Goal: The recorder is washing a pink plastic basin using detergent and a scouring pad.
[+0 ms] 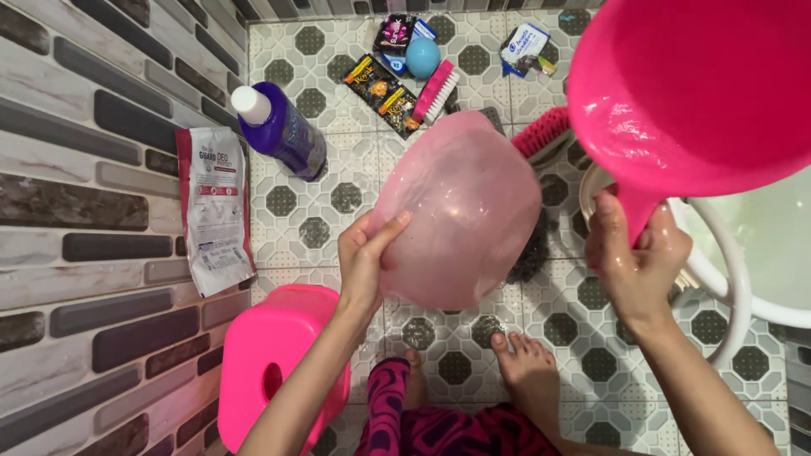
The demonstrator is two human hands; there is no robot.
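Translucent pink bowl [460, 211], wet, tilted, rim gripped

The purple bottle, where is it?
In the head view the purple bottle lies on the tiled floor at upper left, beside the white pouch leaning on the wall, left of the black sachets.

A see-through pale pink plastic bowl [460, 211] is held up above the patterned tile floor, tipped so its rounded outside faces the camera, looking wet and glossy. A bright pink dipper [693, 84] is gripped by its short handle at upper right, tilted, its deep round cup seen from inside.
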